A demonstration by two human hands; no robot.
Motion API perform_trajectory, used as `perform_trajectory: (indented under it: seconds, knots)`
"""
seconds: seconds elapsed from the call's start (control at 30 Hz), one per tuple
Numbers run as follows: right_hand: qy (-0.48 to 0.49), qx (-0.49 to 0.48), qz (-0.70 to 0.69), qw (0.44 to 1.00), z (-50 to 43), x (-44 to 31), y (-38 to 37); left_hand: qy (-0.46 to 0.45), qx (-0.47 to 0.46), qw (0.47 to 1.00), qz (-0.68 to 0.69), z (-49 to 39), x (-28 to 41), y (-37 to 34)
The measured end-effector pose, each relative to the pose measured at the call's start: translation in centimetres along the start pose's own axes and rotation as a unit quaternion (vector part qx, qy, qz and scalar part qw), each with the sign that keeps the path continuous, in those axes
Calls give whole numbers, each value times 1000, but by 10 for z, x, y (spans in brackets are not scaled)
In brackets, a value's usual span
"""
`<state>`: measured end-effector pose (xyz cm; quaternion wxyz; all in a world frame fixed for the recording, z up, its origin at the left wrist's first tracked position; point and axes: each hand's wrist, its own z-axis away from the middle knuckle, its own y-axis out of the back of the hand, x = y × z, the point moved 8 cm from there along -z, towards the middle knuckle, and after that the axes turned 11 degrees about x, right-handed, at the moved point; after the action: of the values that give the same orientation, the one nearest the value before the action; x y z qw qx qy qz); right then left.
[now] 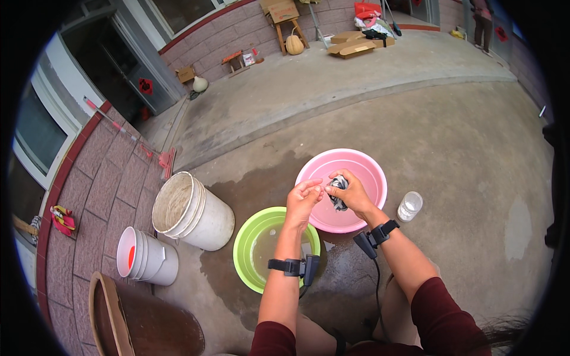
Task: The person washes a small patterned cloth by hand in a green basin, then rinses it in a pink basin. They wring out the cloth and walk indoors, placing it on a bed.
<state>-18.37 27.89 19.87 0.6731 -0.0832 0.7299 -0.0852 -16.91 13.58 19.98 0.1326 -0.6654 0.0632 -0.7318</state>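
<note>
Over the pink plastic basin [379, 178], my right hand [356, 195] grips a small bunched black-and-white cloth [339, 205]. My left hand [303, 196] is just left of it, thumb and fingertips drawn together close to the right thumb. Whether a thin strand is pinched there is too small to tell. Below my left forearm sits a lime-green basin [242, 258] with cloudy water in it. To the right of the pink basin stands a clear cup [409, 206] with white contents.
A large white bucket [211, 218], a smaller white bucket [160, 260] and a brown urn [156, 320] line the left wall. A squeegee mop [165, 160] leans there. Wet concrete [222, 276] surrounds the basins. Beyond runs a low step [311, 105]; a person [483, 24] stands far right.
</note>
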Motion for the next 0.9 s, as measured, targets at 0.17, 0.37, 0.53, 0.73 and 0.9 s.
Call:
perform_trajectory:
  seconds: [0.17, 0.37, 0.53, 0.73, 0.9]
  knots:
    - [8, -4, 4, 1000, -1, 0, -1, 4, 2, 1000, -12, 0, -2, 0]
    - [25, -3, 16, 1000, -2, 2, -1, -45, 20, 995, -88, 3, 5, -1]
    - [48, -16, 52, 997, -2, 2, -2, -64, 19, 984, -163, 2, 2, -2]
    - [-22, -34, 41, 998, 0, 13, -3, -21, -38, 990, -133, -1, -15, -1]
    - [-80, -53, -2, 995, 3, 19, -6, 60, -97, 993, 10, 1, -25, -3]
